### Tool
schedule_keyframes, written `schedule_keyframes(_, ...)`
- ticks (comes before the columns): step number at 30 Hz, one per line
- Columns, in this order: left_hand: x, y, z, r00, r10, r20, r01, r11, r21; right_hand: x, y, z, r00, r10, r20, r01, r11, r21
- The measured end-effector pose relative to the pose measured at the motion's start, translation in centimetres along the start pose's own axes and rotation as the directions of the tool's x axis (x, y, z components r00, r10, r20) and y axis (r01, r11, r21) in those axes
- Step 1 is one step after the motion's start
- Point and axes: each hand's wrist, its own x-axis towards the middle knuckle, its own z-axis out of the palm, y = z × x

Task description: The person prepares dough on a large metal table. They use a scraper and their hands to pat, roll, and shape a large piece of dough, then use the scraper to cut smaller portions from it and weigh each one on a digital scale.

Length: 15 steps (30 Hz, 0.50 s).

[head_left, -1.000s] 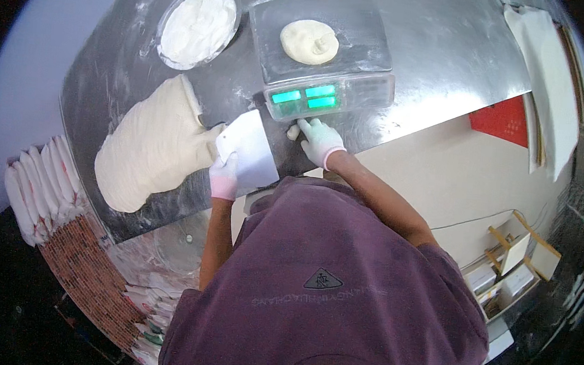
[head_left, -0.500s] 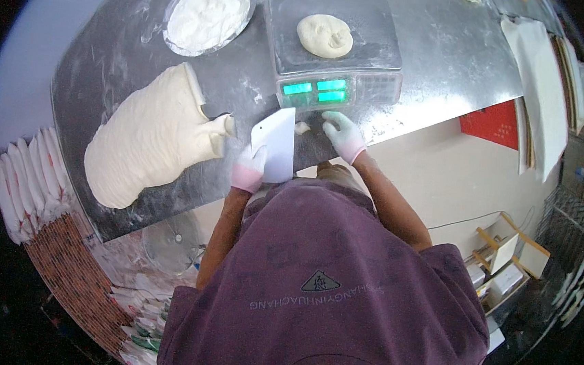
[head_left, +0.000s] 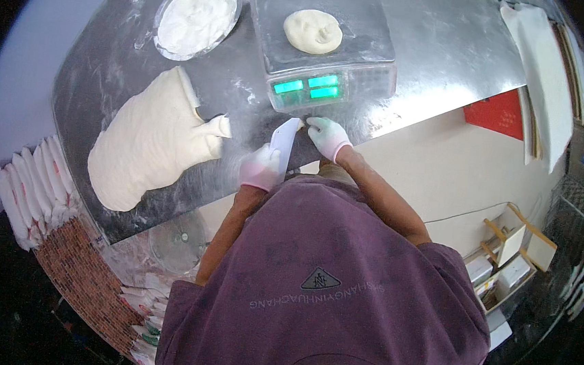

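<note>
Soft dough mass [head_left: 147, 147], thin white scraper [head_left: 283, 141], dark floury table [head_left: 226, 102].
The left hand [head_left: 260, 168] closes around the smooth, flat scraper; the right hand [head_left: 328, 138] half curls beside a small dough scrap [head_left: 301, 124] near the scraper's tip, though I cannot tell whether it pinches it. The bulky dough mass spreads leftward; a rounded, dimpled dough piece [head_left: 313, 31] sits on the scale [head_left: 369, 34].

Glossy metal table [head_left: 446, 50] (powdery in patches), smooth plastic-looking scraper [head_left: 283, 139], matt dough [head_left: 145, 145].

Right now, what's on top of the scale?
A round lump of dough lies on the scale. The part under the dough is covered, so I can't see it.
</note>
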Motion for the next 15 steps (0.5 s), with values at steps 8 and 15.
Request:
schedule_keyframes(8, 1.4, 0.3, 1.6, 0.995, 0.098, -0.002, -0.098, 0.994, -0.038, 0.6, -2.2, -0.3, 0.99, 0.138, -0.033, -0.139, 0.99, -0.011)
schedule_keyframes(15, 0.6, -2.9, -1.4, 0.985, 0.112, -0.128, -0.143, 0.95, -0.276, 2.4, -0.1, -3.2, 0.983, 0.182, 0.022, -0.169, 0.85, 0.499)
